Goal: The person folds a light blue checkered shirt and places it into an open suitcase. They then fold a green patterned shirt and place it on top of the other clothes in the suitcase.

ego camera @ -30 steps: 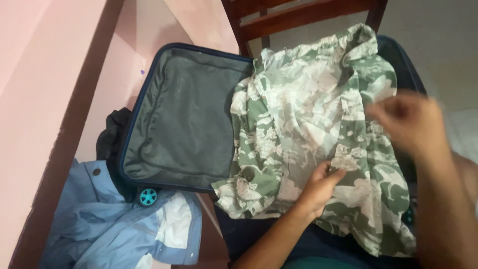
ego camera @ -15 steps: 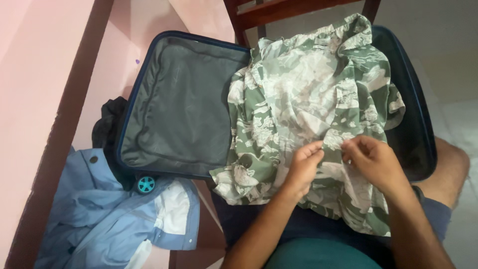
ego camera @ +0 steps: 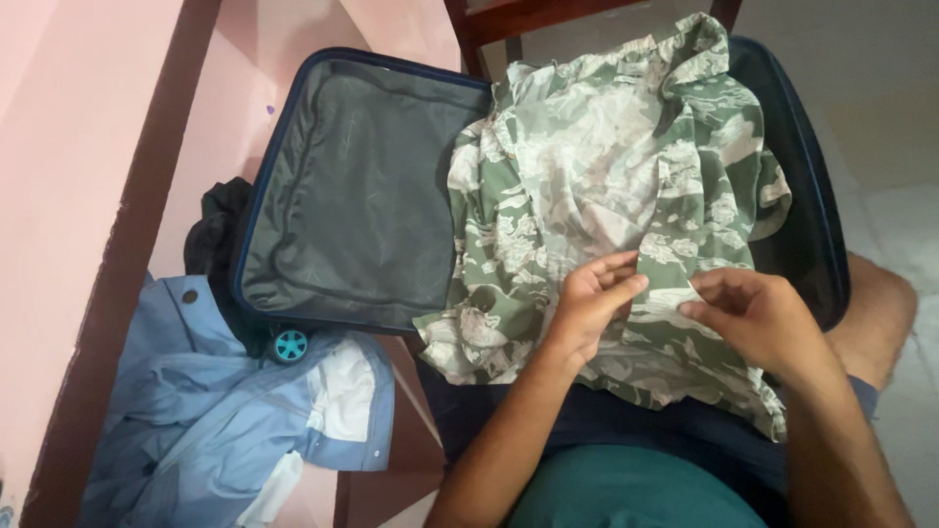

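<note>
Camouflage shirt, left hand, right hand pinching

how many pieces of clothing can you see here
3: a camouflage shirt over the open suitcase, pinched by both hands; a light blue jacket on the floor at lower left; a black garment behind the suitcase lid. More may lie hidden beneath.

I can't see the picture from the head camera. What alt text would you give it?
Seen from above, a person's left hand and right hand pinch the fabric of a green camouflage shirt spread over an open dark blue suitcase. A light blue jacket lies crumpled at the lower left, beside the suitcase's teal wheel.
</note>
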